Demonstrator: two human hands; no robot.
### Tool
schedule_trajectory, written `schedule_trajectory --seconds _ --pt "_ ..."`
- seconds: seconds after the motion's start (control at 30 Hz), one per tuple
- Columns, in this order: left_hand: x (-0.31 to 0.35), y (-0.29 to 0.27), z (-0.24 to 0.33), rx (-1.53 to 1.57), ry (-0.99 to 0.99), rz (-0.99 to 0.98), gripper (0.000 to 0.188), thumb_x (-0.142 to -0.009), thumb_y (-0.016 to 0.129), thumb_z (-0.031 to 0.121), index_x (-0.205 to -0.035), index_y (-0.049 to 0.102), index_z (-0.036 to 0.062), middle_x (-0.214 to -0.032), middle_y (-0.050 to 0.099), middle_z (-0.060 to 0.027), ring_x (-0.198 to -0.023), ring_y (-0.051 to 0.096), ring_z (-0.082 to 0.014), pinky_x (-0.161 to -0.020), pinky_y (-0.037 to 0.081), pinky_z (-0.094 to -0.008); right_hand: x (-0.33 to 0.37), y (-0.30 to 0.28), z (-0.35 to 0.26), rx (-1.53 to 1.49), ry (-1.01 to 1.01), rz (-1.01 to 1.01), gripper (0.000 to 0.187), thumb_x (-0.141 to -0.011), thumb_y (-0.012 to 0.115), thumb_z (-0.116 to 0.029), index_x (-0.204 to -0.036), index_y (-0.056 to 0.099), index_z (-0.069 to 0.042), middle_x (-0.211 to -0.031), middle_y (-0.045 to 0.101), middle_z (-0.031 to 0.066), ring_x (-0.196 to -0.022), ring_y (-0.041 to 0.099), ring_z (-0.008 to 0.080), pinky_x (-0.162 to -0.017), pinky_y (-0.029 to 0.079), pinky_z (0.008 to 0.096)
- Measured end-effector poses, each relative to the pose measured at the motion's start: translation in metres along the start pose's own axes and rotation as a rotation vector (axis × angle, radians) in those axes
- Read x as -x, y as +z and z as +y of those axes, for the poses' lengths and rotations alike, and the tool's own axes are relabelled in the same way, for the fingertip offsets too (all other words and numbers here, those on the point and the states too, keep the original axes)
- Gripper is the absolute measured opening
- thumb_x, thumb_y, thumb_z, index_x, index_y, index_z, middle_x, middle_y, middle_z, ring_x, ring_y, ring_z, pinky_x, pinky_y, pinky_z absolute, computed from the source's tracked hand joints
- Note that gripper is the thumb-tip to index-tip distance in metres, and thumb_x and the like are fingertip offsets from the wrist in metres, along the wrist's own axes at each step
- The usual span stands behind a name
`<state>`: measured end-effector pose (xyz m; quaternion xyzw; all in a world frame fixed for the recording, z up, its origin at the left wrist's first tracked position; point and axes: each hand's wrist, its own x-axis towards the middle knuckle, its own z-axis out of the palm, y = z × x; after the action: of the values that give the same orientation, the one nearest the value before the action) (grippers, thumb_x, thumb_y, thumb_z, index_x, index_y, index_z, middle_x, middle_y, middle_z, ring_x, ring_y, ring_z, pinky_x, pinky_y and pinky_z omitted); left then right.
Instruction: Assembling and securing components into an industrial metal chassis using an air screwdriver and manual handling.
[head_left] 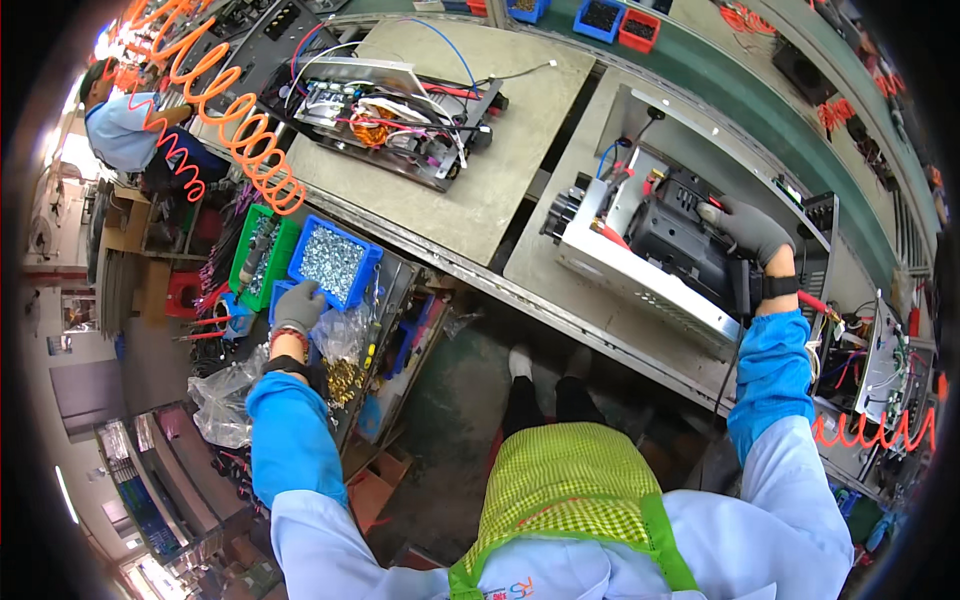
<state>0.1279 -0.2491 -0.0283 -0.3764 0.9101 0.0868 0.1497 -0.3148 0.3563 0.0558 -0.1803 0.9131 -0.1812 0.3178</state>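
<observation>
My left hand (299, 309), in a grey glove, is at the near edge of a blue bin (332, 262) of small silvery screws. Its fingers look drawn together; anything between them is too small to make out. To the right, my gloved right hand (752, 232) reaches inside an open metal chassis (640, 272). Its fingers are stretched out over a black housing (685, 235), touching the top. Red and blue wires run beside that housing. A green bin (268, 262) stands left of the blue one, with a long driver-like tool (260, 247) lying across it.
A second opened unit (385, 120) with a copper coil lies on the left board. Clear plastic bags (228, 402) and brass-coloured fasteners (343, 383) are near my left forearm. Orange coiled hoses (240, 120) hang at upper left. A co-worker (130, 130) sits beyond them.
</observation>
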Motion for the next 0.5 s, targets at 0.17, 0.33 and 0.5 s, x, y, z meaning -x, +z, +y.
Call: schedule_trajectory --seconds 0.17,0.33,0.5 --pt "-0.027 0.029 0.034 -0.189 -0.051 0.097 0.035 -0.086 0.063 0.031 -0.118 0.067 0.0174 -0.113 0.069 -0.0125 -0.106 0.065 -0.0319 -0.090 0.049 -0.0470 -0.009 0.000 0.004 0.072 -0.017 0.006 0.069 -0.090 0.053 -0.064 -0.117 0.062 -0.001 -0.085 0.066 0.0130 -0.074 0.061 0.0200 -0.068 0.048 0.0357" --pt "-0.041 0.050 0.040 -0.209 -0.055 0.175 0.032 -0.085 0.064 0.031 -0.114 0.067 0.0181 -0.103 0.071 -0.0108 -0.098 0.067 -0.0325 -0.084 0.049 -0.0472 -0.012 0.006 0.007 0.047 -0.007 0.022 0.068 -0.090 0.055 -0.064 -0.118 0.062 -0.002 -0.081 0.064 0.0085 -0.070 0.057 0.0165 -0.064 0.046 0.0329" --pt "-0.050 0.057 0.032 -0.277 -0.007 0.183 0.015 -0.083 0.064 0.026 -0.094 0.068 0.0166 -0.088 0.070 -0.0110 -0.086 0.067 -0.0348 -0.072 0.049 -0.0481 -0.011 0.010 0.004 -0.072 -0.048 0.022 0.071 -0.088 0.056 -0.066 -0.117 0.062 -0.001 -0.077 0.060 0.0052 -0.068 0.054 0.0142 -0.063 0.045 0.0315"
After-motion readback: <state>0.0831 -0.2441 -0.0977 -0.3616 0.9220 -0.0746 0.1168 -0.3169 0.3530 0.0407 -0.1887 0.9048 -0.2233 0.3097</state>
